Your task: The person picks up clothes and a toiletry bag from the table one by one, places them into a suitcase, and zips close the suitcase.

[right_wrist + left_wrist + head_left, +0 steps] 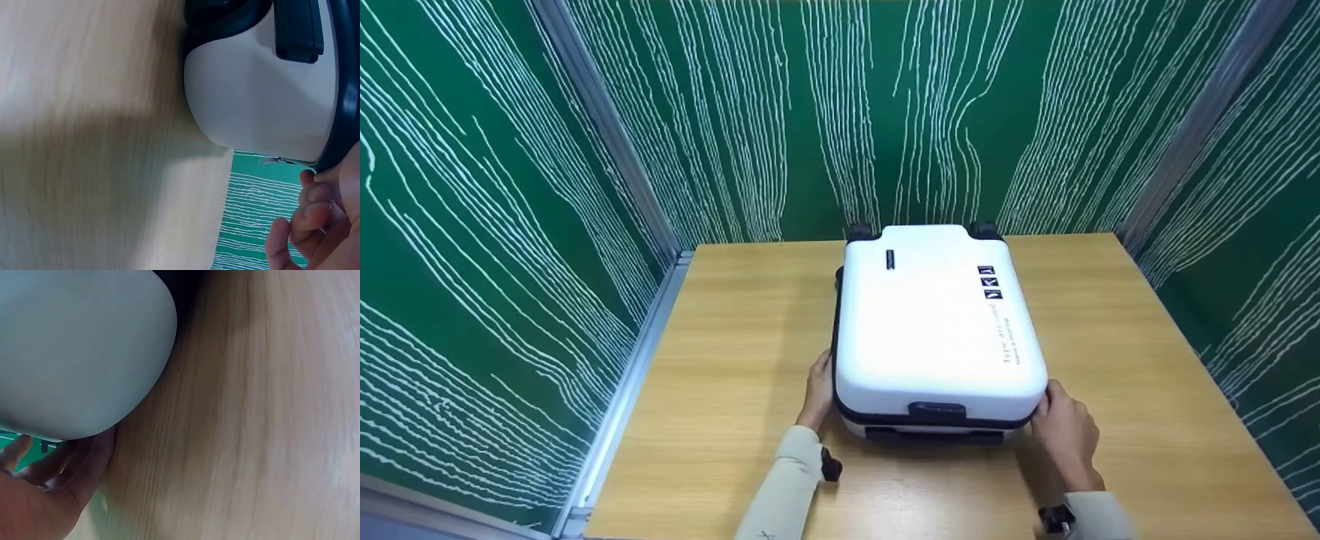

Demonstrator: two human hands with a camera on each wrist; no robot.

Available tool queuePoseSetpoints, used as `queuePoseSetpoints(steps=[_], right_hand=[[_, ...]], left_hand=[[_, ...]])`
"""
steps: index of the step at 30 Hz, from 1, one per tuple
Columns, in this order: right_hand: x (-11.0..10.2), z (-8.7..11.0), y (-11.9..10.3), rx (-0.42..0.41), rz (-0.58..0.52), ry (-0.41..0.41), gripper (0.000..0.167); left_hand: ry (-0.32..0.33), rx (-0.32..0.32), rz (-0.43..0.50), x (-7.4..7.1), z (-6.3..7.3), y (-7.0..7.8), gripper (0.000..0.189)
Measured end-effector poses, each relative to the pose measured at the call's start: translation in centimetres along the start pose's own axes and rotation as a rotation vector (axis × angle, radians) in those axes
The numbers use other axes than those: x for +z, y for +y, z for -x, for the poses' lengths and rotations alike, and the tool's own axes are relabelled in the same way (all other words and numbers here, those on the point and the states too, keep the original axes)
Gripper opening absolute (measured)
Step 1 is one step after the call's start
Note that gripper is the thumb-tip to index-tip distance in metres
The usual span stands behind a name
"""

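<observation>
A white suitcase [922, 322] with black trim lies flat on the wooden table, its wheels [861, 232] at the far end. Its black carry handle [937, 410] faces me. My left hand [817, 391] rests against the left side near the front corner; in the left wrist view the fingers [93, 464] reach along the pale lower shell, their tips partly hidden behind it. On the other side my right hand [1065, 427] touches the front right corner. In the right wrist view its loosely bent fingers [312, 216] are beside the dark seam, close to a small zip pull [273, 161].
The wooden table [750, 315] extends around the suitcase on both sides. Green panels [825, 112] with wavy white lines stand behind and at both sides, joined by metal posts [607, 120]. A metal rail [626, 390] runs along the table's left edge.
</observation>
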State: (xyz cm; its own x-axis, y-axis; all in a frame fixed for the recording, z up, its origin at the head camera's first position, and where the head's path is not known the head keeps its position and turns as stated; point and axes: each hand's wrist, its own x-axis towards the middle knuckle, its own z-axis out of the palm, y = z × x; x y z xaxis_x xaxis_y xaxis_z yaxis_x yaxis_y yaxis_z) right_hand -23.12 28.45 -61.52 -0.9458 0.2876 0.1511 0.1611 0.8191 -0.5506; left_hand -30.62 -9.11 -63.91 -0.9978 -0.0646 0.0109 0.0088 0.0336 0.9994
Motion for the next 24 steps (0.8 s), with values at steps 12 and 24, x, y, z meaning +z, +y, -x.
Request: queuePoseSetpoints(steps=[12,24], right_hand=[[0.0,-0.9,-0.1,0.04,-0.028,-0.036,0.029],[0.9,-2.1,-0.6,0.04,-0.049,-0.025,0.03]], left_hand=[[0.0,-0.015,0.019,0.3,-0.5,0.3,0.044],[0.064,-0.056,-0.115,-0.3,-1.8,-0.3,0.045]])
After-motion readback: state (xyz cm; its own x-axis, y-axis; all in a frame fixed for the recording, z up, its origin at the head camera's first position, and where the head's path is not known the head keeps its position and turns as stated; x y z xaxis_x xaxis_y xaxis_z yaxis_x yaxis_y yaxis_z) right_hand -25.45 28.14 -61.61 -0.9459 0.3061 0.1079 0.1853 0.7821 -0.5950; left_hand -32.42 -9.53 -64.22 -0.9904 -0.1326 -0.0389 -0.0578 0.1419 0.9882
